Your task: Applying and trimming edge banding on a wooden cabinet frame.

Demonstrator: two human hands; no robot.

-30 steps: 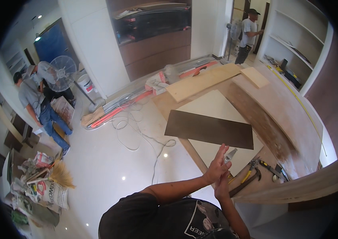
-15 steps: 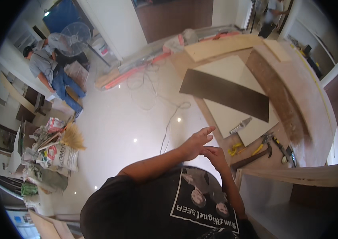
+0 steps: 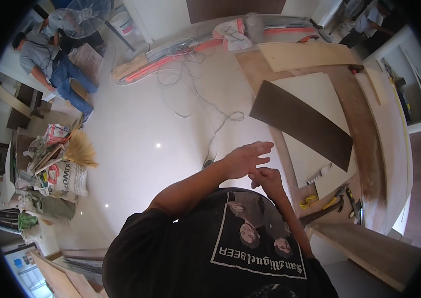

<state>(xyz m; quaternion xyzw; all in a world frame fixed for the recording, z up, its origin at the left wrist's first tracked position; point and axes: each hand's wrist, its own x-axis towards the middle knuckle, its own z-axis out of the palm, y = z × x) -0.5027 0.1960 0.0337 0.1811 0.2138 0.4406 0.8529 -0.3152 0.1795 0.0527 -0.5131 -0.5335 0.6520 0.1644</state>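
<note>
Head view: the left hand [image 3: 242, 159] was held flat, fingers pressed together, its long axis pointing toward three o'clock. The right hand [image 3: 265, 178] was curled loosely, touching it from five o'clock, nothing pinched; the dark panel [image 3: 302, 124] lay at one o'clock.

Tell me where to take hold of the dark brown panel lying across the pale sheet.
Probably at the near right corner of the dark brown panel, coming from the person's side. The panel lies flat and thin across the pale sheet, and that corner points toward the hands, so fingers could likely slip under its edge there. Both the left hand and right hand are empty.
</note>
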